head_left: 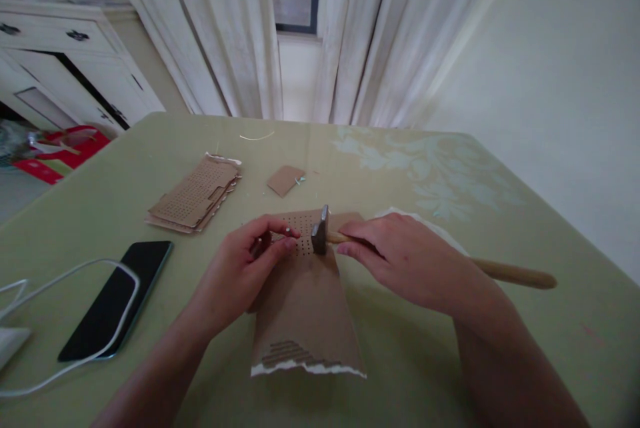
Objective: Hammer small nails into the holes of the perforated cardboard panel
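Observation:
A piece of brown cardboard (305, 308) with rows of small punched holes lies in front of me, its near edge torn and showing white. At its left side, my left hand (255, 251) is closed in a pinch over the holes, holding a small nail (289, 232) whose head just shows between the fingers. My right hand (400, 251) grips the wooden handle of a hammer (320, 235) close to the head. The dark metal head is over the punched area, just right of the left fingertips, and the handle's end (525, 275) sticks out behind the right wrist.
A stack of punched cardboard pieces (195, 195) lies at the back left, with a small cardboard scrap (286, 180) right of it. A phone (117, 301) and a white cable (85, 268) are on the left of the green table (400, 375). White curtains (225, 28) hang behind.

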A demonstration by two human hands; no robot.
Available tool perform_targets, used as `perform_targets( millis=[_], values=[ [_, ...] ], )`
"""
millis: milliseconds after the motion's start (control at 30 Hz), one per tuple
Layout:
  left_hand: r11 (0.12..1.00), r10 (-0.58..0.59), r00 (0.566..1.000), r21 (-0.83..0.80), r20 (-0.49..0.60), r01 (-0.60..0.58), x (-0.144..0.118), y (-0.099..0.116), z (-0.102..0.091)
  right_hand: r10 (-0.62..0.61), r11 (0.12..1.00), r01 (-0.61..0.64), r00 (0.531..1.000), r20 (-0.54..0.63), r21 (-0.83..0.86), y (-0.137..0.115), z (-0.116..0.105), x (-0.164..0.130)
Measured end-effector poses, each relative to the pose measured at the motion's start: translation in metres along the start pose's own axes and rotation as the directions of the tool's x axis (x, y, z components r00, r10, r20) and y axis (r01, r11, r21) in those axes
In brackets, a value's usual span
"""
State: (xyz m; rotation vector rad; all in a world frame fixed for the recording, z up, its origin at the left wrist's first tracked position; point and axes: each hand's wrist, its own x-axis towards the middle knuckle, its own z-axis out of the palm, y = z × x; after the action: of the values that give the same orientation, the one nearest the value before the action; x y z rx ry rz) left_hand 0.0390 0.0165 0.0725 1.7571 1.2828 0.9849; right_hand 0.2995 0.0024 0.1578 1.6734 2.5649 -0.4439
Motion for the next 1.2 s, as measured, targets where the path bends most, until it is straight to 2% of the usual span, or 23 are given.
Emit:
perform_targets(
  millis=[167, 267, 433, 800, 1200],
  values=[
    [1.000, -0.029, 0.999, 0.005, -0.032, 0.029, -0.005, -0.013, 0.003, -0.019, 0.999, 0.020, 1.000, -0.005, 0.030, 0.002, 0.000, 0.002],
    [0.999, 0.022, 1.000, 0.040, -0.008, -0.022, -0.008, -0.016, 0.002, -0.009, 0.999, 0.010, 1.000, -0.003, 0.035, 0.002, 0.000, 0.004],
    [0.989, 0.115, 0.992, 0.100, -0.050, -0.110, -0.011, -0.016, 0.003, 0.000, 0.999, 0.001, 1.000, -0.009, 0.040, 0.002, 0.002, 0.004],
    [0.959, 0.249, 0.968, 0.150, -0.040, -0.241, -0.012, -0.020, 0.004, -0.002, 1.000, 0.002, 1.000, -0.003, 0.013, 0.001, 0.003, 0.003],
    [0.957, 0.256, 0.965, 0.154, -0.056, -0.245, -0.013, -0.019, 0.005, -0.013, 1.000, 0.012, 0.999, -0.045, -0.021, -0.001, 0.005, 0.002]
  ],
)
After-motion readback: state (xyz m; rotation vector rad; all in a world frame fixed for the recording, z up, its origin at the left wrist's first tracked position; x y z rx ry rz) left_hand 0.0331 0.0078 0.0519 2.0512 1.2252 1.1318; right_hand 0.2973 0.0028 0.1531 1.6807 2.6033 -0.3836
